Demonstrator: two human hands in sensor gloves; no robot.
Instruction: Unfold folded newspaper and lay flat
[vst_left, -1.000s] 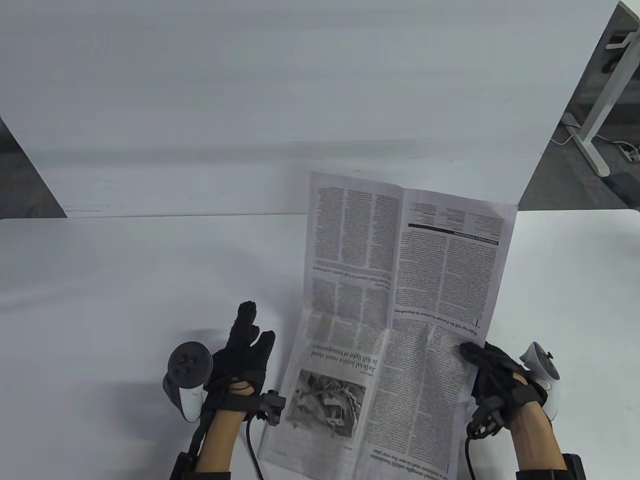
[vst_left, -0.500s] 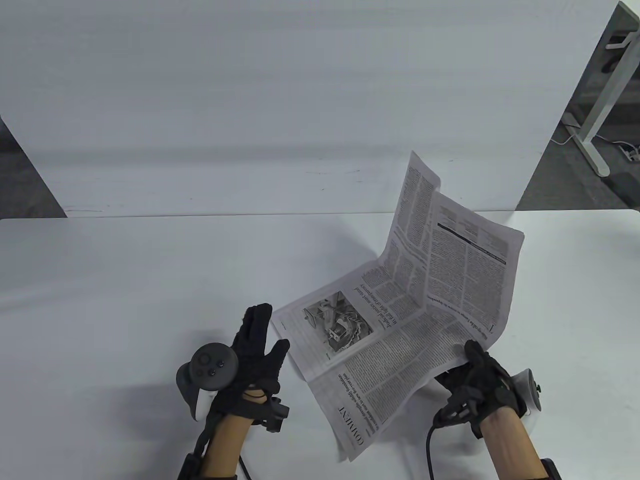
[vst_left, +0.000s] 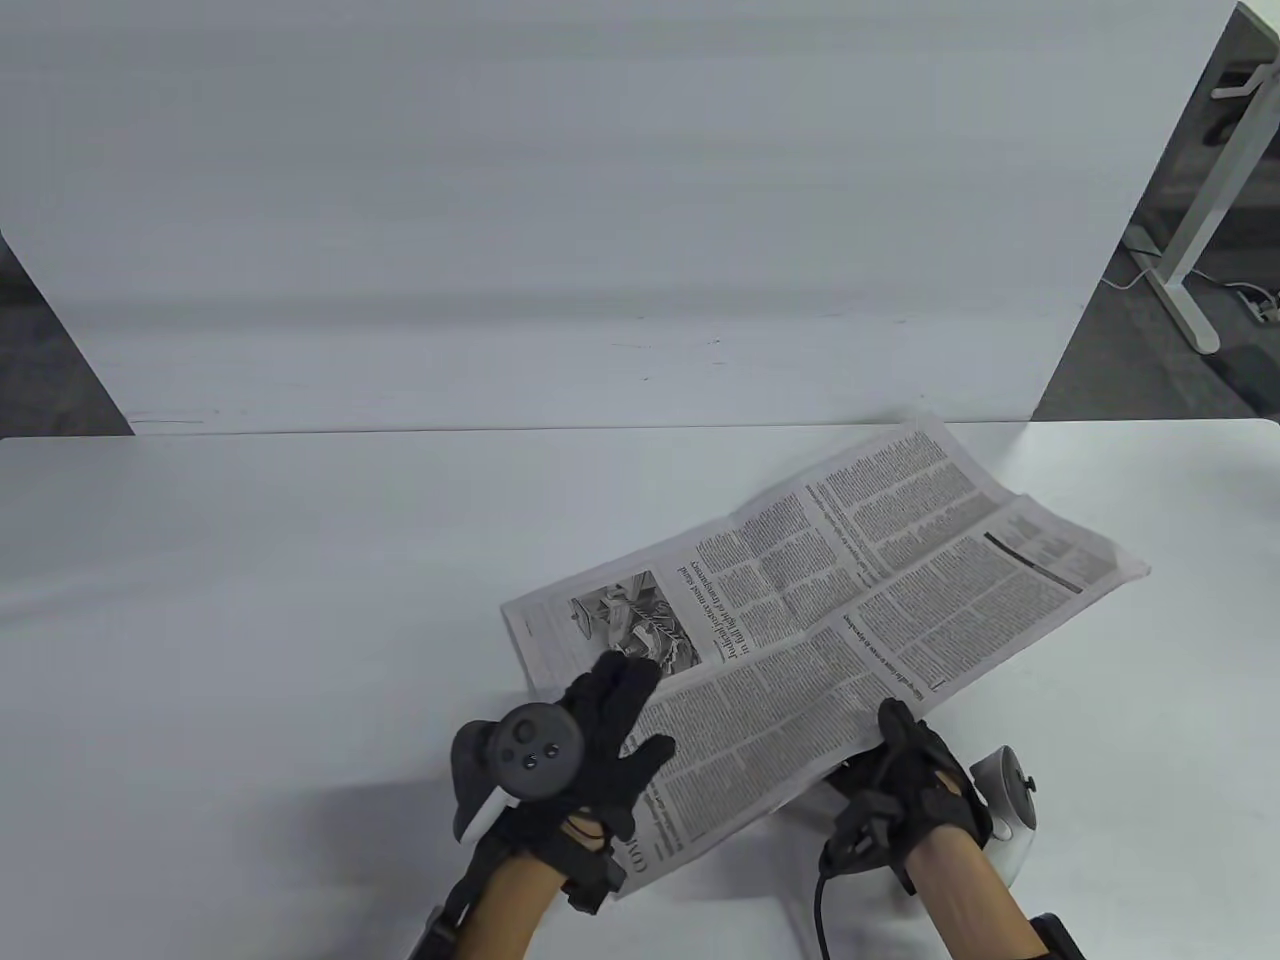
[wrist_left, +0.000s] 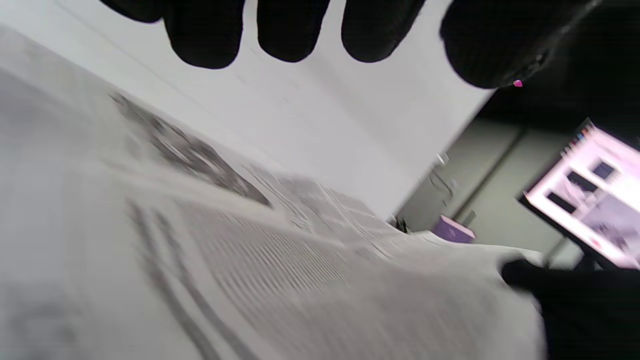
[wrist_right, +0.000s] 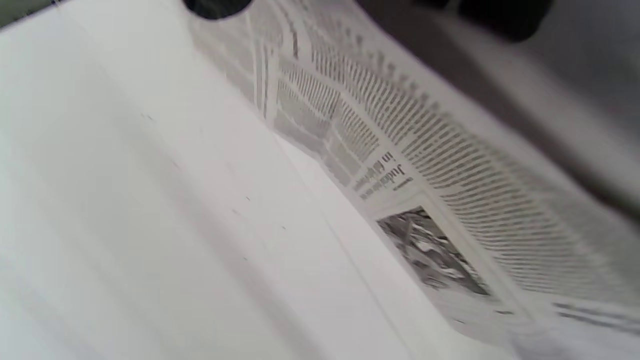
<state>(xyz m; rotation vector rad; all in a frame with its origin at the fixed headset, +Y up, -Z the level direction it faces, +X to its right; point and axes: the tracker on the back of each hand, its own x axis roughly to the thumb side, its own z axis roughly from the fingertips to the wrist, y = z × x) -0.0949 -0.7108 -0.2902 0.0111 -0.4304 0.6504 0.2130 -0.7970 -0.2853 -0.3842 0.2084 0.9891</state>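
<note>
Newspaper (vst_left: 860, 610) headline fragment "CO" beside left hand (vst_left: 590, 745).

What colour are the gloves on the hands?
Black. Both the left hand and right hand wear black gloves, clearest in the table view.

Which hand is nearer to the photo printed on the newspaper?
Left. The left hand reaches over the newspaper, its fingertips at the photo's near edge. The right hand holds the paper's near edge, far to the right of the photo.
</note>
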